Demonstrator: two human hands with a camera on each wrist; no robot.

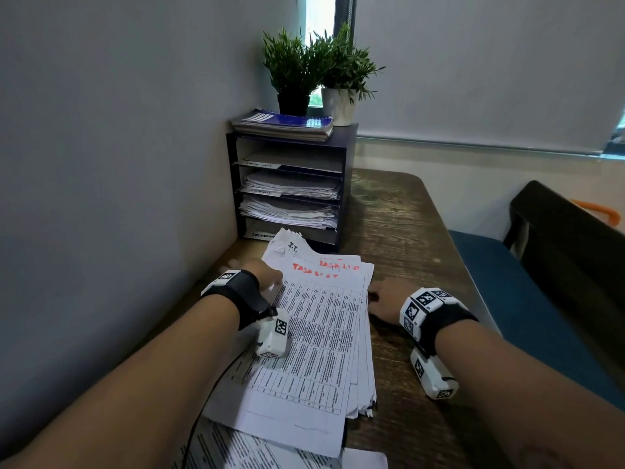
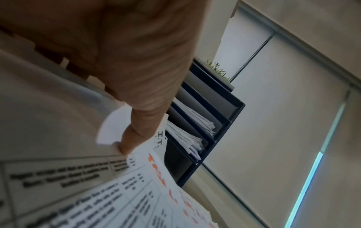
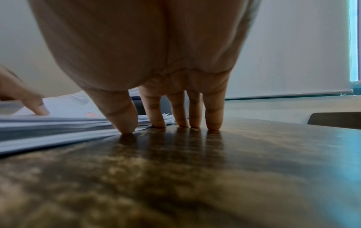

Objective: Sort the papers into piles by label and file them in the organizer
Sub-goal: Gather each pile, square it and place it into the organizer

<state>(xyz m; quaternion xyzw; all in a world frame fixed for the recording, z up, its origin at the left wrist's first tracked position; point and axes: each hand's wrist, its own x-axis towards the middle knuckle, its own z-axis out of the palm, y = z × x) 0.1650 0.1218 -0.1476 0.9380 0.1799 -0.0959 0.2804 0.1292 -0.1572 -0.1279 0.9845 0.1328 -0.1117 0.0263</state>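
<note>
A thick pile of printed table sheets with a red handwritten "TASK LIST" label lies on the wooden table, in front of the black shelf organizer. My left hand is at the pile's left edge, its straight thumb pressing on the top sheet. My right hand stands at the pile's right edge. Its straight fingers touch the table with their tips, right against the pile's side. The organizer has paper stacks on its two middle shelves.
Notebooks and two potted plants sit on top of the organizer. More printed sheets lie at the near table edge. A wall runs along the left. A blue-seated chair stands to the right of the table.
</note>
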